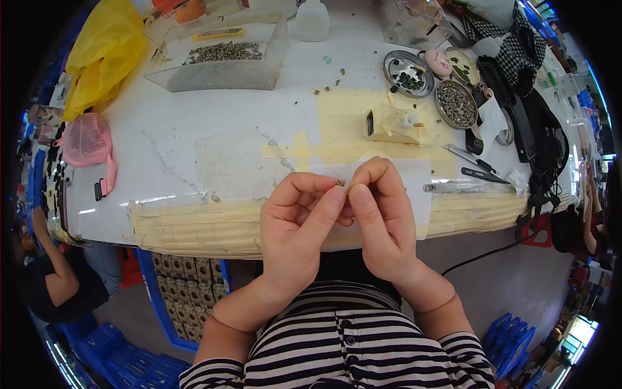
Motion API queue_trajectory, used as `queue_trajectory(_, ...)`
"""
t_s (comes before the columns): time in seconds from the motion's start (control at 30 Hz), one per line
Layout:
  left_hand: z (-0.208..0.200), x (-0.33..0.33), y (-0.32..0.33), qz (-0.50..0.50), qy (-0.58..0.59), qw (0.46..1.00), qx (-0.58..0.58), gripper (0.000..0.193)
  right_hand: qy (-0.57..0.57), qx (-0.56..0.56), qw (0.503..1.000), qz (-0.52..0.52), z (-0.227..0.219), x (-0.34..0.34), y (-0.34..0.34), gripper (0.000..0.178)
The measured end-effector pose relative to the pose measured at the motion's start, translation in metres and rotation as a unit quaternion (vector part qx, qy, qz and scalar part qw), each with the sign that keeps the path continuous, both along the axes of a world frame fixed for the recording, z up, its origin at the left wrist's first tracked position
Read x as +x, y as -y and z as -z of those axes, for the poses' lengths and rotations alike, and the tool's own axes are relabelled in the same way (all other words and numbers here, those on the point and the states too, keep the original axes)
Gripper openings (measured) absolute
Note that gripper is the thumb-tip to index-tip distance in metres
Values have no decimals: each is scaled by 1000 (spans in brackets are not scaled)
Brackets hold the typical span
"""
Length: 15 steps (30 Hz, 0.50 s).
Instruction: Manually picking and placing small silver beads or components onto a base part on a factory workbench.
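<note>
My left hand (301, 220) and my right hand (383, 217) meet over the table's near edge, fingertips almost touching. Between the left thumb and forefinger is a tiny greenish-brown piece (341, 183), too small to name. The right thumb and forefinger are pinched right beside it; whatever they hold, if anything, is hidden. Beneath the hands lies a white sheet (420, 194). Beyond them stands a small block wrapped in yellowish tape (396, 126). Tweezers (457, 186) rest to the right of my right hand.
A clear bin (275, 68) with small metal pieces stands far left. At right are a round dish of small pieces (456, 104), a dish with dark green bits (408, 74), and black-handled tools (479, 162). A pink mesh pouch (87, 139) and yellow bag (107, 48) lie left.
</note>
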<state>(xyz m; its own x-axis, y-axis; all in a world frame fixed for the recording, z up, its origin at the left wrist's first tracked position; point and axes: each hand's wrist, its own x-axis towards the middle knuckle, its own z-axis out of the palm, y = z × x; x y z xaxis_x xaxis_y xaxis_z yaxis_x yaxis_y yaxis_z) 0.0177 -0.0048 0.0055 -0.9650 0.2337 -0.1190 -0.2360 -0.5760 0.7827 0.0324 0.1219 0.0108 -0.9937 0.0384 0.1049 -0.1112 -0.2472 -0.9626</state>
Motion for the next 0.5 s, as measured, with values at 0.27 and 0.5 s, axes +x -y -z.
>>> queue_trajectory(0.27,-2,-2,0,-1,11,1000,9,11,-25,83,996,37,6,-1,-1,5)
queue_trajectory(0.5,-2,-5,2,21,54,997,58,10,-76,173,979,71,3,-5,-12,5)
